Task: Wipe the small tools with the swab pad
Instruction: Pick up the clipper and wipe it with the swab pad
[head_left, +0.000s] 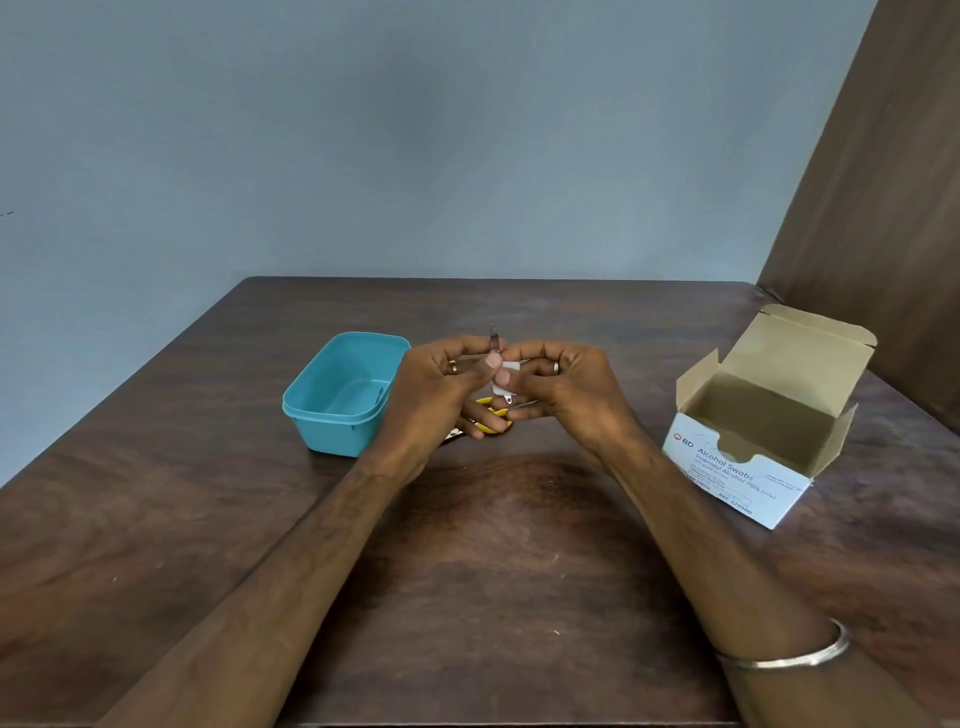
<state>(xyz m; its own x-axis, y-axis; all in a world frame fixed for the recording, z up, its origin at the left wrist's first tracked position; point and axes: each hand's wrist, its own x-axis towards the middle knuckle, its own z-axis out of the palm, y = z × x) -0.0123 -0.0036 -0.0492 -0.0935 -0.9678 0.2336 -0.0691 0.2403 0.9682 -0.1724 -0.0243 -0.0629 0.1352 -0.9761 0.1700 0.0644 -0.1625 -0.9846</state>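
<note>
1. Left hand (436, 384) pinches a slim grey metal nail file (493, 338) upright; my right hand (558, 384) pinches a white swab pad (505, 378) against it, above the table's (519, 545) centre.
2. I judge the file stiff, light, slippery; hold its lower end.
3. Yellow-handled tool (493, 415) lies beneath, beside the teal plastic tub (340, 395).

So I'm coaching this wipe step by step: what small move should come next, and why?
Probably slide the pad up along the file. The right hand pinches the pad low on the tool, the left hand holds it upright, and the tip pokes out bare above the fingers.
</note>
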